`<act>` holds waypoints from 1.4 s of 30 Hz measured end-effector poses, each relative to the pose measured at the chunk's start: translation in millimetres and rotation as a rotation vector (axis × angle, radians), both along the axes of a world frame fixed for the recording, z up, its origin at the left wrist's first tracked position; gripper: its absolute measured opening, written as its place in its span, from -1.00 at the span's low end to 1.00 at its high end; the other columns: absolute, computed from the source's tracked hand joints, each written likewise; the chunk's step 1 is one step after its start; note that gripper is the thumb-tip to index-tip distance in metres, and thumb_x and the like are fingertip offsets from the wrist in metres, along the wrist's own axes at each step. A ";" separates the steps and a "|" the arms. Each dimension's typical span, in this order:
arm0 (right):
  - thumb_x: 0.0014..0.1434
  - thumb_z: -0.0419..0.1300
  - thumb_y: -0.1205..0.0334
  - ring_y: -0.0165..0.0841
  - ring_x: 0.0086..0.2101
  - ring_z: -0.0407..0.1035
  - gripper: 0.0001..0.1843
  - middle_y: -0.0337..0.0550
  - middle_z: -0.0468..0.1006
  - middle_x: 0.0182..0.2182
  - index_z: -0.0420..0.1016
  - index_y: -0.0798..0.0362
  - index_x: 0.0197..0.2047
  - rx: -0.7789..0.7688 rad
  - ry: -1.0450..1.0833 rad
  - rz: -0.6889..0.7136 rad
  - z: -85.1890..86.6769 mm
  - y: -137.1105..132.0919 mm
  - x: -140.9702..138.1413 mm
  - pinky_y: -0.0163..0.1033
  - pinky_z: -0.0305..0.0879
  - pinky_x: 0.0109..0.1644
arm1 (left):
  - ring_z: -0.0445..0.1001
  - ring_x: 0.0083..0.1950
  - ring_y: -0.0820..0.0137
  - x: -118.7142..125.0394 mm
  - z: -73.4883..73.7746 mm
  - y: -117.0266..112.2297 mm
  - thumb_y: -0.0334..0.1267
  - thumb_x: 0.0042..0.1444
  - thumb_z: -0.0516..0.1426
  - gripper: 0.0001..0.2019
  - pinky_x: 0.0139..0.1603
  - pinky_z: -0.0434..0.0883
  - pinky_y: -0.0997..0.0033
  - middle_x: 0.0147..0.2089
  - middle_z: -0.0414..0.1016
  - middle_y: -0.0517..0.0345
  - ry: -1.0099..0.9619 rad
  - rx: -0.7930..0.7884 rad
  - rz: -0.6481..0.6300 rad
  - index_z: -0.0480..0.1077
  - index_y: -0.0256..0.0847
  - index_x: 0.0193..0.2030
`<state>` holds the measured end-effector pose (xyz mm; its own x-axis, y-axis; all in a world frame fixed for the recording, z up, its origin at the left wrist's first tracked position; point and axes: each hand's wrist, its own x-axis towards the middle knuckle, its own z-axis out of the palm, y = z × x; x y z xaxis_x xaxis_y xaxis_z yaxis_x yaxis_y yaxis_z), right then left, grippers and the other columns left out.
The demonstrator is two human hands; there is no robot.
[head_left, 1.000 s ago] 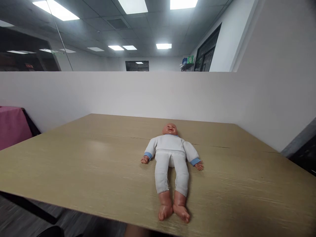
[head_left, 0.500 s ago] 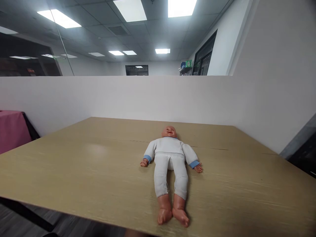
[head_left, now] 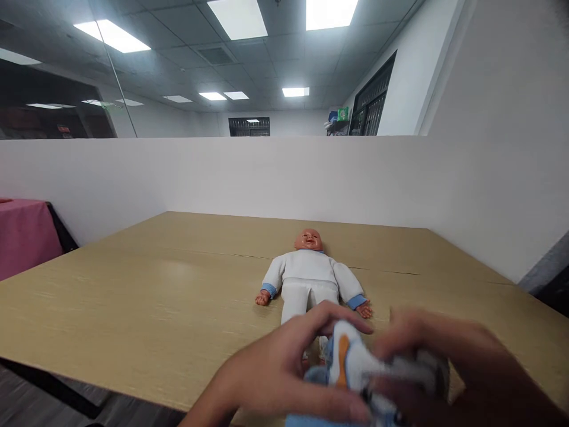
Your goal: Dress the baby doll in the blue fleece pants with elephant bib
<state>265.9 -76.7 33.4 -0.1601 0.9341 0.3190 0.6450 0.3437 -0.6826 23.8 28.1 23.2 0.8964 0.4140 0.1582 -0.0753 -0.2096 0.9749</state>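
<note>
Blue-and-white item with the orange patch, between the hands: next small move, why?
Probably steady the item with the left hand while the right hand spreads it: it looks bunched between them, and blur hides its full shape. The doll lies face up just beyond.

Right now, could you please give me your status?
Left hand curved around blue-and-white item; right hand at it, blurred, grips unclear. Doll face-up on table; its legs partly hidden behind them.
</note>
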 end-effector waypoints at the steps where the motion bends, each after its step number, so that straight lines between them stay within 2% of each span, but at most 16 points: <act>1: 0.17 0.46 -0.07 -0.28 -0.43 0.45 -0.73 -0.16 0.59 -0.39 0.58 -0.10 -0.22 0.037 0.019 -0.056 13.6 16.4 6.9 -0.28 0.39 -0.42 | 0.53 0.06 0.21 10.2 9.6 13.0 -0.14 0.00 0.48 -0.41 0.12 0.48 0.28 0.01 0.57 0.07 -0.046 0.056 -0.012 0.48 -0.14 0.18; 2: 0.19 0.45 -0.06 -0.28 -0.36 0.47 -0.71 -0.16 0.59 -0.32 0.55 -0.09 -0.18 0.074 0.071 -0.109 24.9 32.1 14.0 -0.30 0.40 -0.35 | 0.53 0.02 0.25 18.5 17.6 25.0 -0.16 0.04 0.46 -0.53 0.10 0.47 0.32 -0.04 0.57 0.09 -0.093 0.082 -0.002 0.52 -0.19 0.07; 4: 0.15 0.45 -0.14 -0.26 -0.24 0.47 -0.53 -0.14 0.57 -0.20 0.49 -0.06 -0.02 -0.038 0.173 0.043 37.9 59.4 28.3 -0.29 0.43 -0.23 | 0.51 -0.05 0.31 28.6 29.4 46.0 -0.14 0.12 0.42 -0.68 0.05 0.47 0.37 -0.11 0.56 0.10 -0.155 0.106 0.011 0.55 -0.25 -0.07; 6: 0.08 0.50 -0.15 -0.26 -0.24 0.46 -0.39 -0.16 0.56 -0.21 0.49 -0.02 0.08 -0.273 0.164 0.243 37.7 79.7 41.0 -0.29 0.42 -0.22 | 0.50 -0.10 0.33 31.1 37.0 63.3 -0.10 0.14 0.41 -0.70 0.00 0.47 0.38 -0.15 0.54 0.09 -0.187 0.109 0.022 0.54 -0.28 -0.14; 8: 0.04 0.54 -0.07 -0.28 -0.28 0.44 -0.42 -0.18 0.55 -0.26 0.57 0.02 0.04 -0.405 0.085 0.336 30.0 92.6 49.6 -0.29 0.41 -0.23 | 0.51 -0.09 0.32 29.9 41.8 78.8 -0.08 0.15 0.40 -0.70 -0.01 0.47 0.38 -0.17 0.55 0.09 -0.182 0.151 0.036 0.54 -0.28 -0.17; 11: -0.04 0.59 -0.01 -0.19 -0.18 0.46 -0.55 -0.13 0.56 -0.17 0.66 0.03 -0.15 -0.238 0.130 0.339 22.3 103.0 54.0 -0.22 0.47 -0.09 | 0.51 -0.05 0.31 29.1 43.1 103.2 -0.09 0.15 0.40 -0.71 0.00 0.47 0.40 -0.13 0.58 0.09 -0.095 0.294 0.096 0.55 -0.25 -0.14; 14: -0.03 0.60 -0.06 -0.10 -0.01 0.46 -0.49 -0.09 0.56 -0.03 0.67 -0.03 -0.06 -0.108 0.262 0.321 26.4 113.8 54.6 -0.17 0.46 0.09 | 0.52 -0.04 0.31 33.0 37.3 128.6 -0.06 0.17 0.38 -0.69 0.00 0.47 0.40 -0.13 0.59 0.09 -0.032 0.368 0.033 0.55 -0.25 -0.12; 18: 0.15 0.49 -0.10 -0.10 0.02 0.50 -0.24 -0.06 0.60 0.07 0.46 -0.06 0.34 -0.285 0.216 0.287 27.7 138.9 53.6 -0.11 0.46 0.13 | 0.54 0.01 0.26 40.3 28.4 148.6 0.04 0.27 0.29 -0.58 0.09 0.52 0.31 0.01 0.62 0.01 -0.071 0.299 -0.021 0.51 -0.27 0.07; 21: -0.04 0.61 -0.06 -0.05 0.02 0.51 -0.03 -0.08 0.63 0.05 0.42 -0.04 0.38 -0.417 0.079 0.334 19.0 156.1 47.9 -0.07 0.47 0.16 | 0.56 0.05 0.23 42.2 27.4 150.8 0.05 0.27 0.28 -0.59 0.14 0.51 0.30 0.02 0.64 -0.01 -0.115 0.306 -0.033 0.54 -0.27 0.03; 24: -0.20 0.68 0.01 -0.06 0.02 0.50 0.07 -0.12 0.61 0.09 0.43 -0.08 0.37 -0.469 -0.037 0.285 11.8 163.6 41.7 -0.10 0.46 0.18 | 0.56 -0.03 0.27 42.3 27.8 151.7 0.02 0.24 0.31 -0.64 0.03 0.52 0.37 -0.10 0.64 0.03 -0.061 0.308 0.003 0.57 -0.28 -0.06; 31: -0.22 0.68 0.05 -0.06 0.05 0.49 0.07 -0.15 0.60 0.12 0.44 -0.07 0.36 -0.491 -0.094 0.312 8.5 166.7 37.0 -0.18 0.47 0.16 | 0.53 -0.14 0.34 44.6 21.8 154.8 -0.07 0.09 0.44 -0.68 -0.10 0.49 0.45 -0.22 0.58 0.11 -0.066 0.176 0.057 0.58 -0.30 -0.22; 34: -0.26 0.69 0.06 -0.04 0.09 0.49 0.06 -0.17 0.63 0.07 0.48 -0.04 0.32 -0.561 -0.005 0.352 6.4 168.5 36.5 -0.21 0.47 0.17 | 0.55 -0.12 0.35 35.3 28.4 154.6 -0.12 0.10 0.43 -0.67 -0.11 0.48 0.48 -0.18 0.60 0.17 0.023 0.211 0.115 0.55 -0.22 -0.09; 36: -0.16 0.65 0.06 -0.03 0.12 0.48 -0.08 -0.14 0.64 0.05 0.53 0.02 0.27 -0.538 0.109 0.434 4.7 169.2 37.7 -0.20 0.48 0.17 | 0.58 -0.06 0.31 27.1 36.3 156.1 -0.15 0.02 0.48 -0.53 -0.04 0.52 0.45 -0.09 0.63 0.18 0.130 0.232 0.006 0.53 -0.16 0.06; 38: 0.00 0.57 0.09 -0.05 0.11 0.49 -0.29 -0.09 0.64 0.05 0.59 0.08 0.21 -0.480 0.191 0.503 2.5 168.8 39.4 -0.17 0.47 0.19 | 0.59 -0.01 0.26 20.3 43.6 158.7 -0.19 -0.09 0.52 -0.41 0.09 0.54 0.36 -0.04 0.65 0.15 0.191 0.246 -0.197 0.54 -0.15 0.11; 40: 0.11 0.48 0.14 -0.08 0.08 0.51 -0.43 -0.06 0.65 0.04 0.61 0.10 0.18 -0.446 0.218 0.524 0.0 167.0 40.2 -0.12 0.46 0.21 | 0.60 -0.01 0.23 15.3 47.2 161.5 -0.20 -0.09 0.53 -0.47 0.15 0.53 0.31 -0.07 0.67 0.10 0.166 0.276 -0.316 0.58 -0.19 0.05; 42: 0.17 0.41 0.19 -0.10 0.07 0.51 -0.54 -0.07 0.66 0.00 0.63 0.11 0.14 -0.429 0.199 0.521 -2.7 164.6 39.9 -0.11 0.43 0.25 | 0.61 -0.06 0.24 10.9 46.2 163.3 -0.17 0.04 0.47 -0.58 0.09 0.55 0.32 -0.13 0.67 0.06 0.103 0.304 -0.302 0.59 -0.23 0.03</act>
